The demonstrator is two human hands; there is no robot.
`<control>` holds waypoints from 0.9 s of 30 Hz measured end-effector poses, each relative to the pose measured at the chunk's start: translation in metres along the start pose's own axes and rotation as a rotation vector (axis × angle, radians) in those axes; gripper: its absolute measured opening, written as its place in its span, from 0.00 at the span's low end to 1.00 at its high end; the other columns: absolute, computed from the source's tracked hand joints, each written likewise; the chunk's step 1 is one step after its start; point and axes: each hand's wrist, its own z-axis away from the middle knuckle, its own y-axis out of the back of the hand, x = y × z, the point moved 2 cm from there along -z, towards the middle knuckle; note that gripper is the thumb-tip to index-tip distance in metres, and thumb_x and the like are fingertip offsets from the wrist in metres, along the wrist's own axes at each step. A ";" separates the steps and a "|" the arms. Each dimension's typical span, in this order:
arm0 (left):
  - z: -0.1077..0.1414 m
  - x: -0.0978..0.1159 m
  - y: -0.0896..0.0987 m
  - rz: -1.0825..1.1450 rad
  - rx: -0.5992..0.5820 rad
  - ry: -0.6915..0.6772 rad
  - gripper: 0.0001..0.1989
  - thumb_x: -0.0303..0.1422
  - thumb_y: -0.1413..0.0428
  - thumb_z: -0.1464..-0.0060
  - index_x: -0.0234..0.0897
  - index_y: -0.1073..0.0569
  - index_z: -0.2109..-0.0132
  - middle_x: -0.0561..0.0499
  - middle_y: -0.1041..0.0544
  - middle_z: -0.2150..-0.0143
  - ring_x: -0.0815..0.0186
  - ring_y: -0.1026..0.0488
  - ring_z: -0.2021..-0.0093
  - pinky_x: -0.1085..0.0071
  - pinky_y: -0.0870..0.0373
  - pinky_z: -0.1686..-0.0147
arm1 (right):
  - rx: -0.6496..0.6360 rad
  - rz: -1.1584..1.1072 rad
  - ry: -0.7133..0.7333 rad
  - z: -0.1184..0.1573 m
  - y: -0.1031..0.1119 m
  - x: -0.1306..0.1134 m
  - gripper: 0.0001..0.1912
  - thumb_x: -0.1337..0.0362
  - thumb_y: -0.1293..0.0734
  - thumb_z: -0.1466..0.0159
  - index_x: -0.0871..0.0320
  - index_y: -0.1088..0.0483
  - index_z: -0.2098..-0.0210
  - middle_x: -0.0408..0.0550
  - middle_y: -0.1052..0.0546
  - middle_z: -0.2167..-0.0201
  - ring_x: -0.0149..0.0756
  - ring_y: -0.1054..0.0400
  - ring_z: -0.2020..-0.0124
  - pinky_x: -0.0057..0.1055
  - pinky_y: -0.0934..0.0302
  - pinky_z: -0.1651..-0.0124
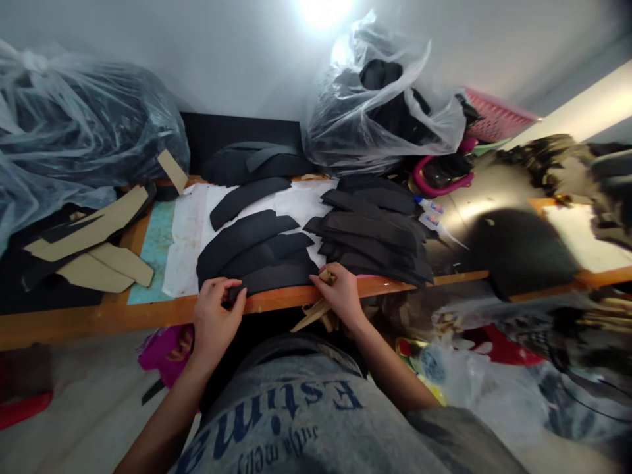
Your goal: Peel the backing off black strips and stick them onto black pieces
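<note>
**Black foam strips (257,253) lie under both hands at the table edge**

Both forearms reach up from the bottom of the view to the orange wooden table edge (123,317), wrists low and hands resting just over it. The left hand (216,317) is arched, its fingers (220,286) curled over the end of the nearest strip (274,278), which lies just behind the edge. The thumb side is turned toward the strip, but the hand covers the contact, so I cannot tell whether it is clamped on the strip or only resting there.

The right hand (343,296) sits a little farther along the edge, its fingers drawn together around a tan cardboard strip (310,316) that sticks out below the edge toward the left. More tan pieces bunch under the wrist, half-hidden by the hand and the shadow.

Behind the edge, the strips lie side by side on a white paper sheet (185,237), with a thick stack of black strips (370,230) to their right. Tan cardboard shapes (93,263) lie farther left along the edge. Two plastic bags of dark material, (74,118) and (380,105), sit beyond it. Small white bottles (429,209) stand near the stack. The far right of the view is smeared and hard to make out.
</note>
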 end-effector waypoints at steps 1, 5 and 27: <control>0.000 0.000 0.000 -0.011 -0.001 0.000 0.10 0.37 0.42 0.41 0.37 0.23 0.57 0.47 0.27 0.57 0.65 0.28 0.64 0.68 0.30 0.62 | -0.006 0.027 0.004 -0.001 0.000 -0.001 0.12 0.61 0.29 0.39 0.55 0.33 0.75 0.46 0.26 0.69 0.37 0.31 0.67 0.31 0.42 0.63; -0.001 0.000 0.001 -0.058 -0.012 0.006 0.10 0.38 0.42 0.42 0.37 0.22 0.58 0.49 0.27 0.60 0.68 0.32 0.70 0.69 0.32 0.66 | -0.058 0.220 0.015 -0.001 0.001 -0.006 0.14 0.63 0.28 0.37 0.55 0.35 0.76 0.46 0.27 0.69 0.36 0.32 0.68 0.30 0.45 0.65; 0.047 -0.007 -0.008 -0.443 -0.149 -0.251 0.39 0.42 0.52 0.32 0.32 0.59 0.24 0.33 0.44 0.26 0.44 0.41 0.28 0.42 0.51 0.30 | -0.247 0.481 0.071 -0.011 0.020 -0.010 0.07 0.60 0.32 0.31 0.58 0.29 0.59 0.51 0.20 0.63 0.41 0.26 0.62 0.31 0.45 0.64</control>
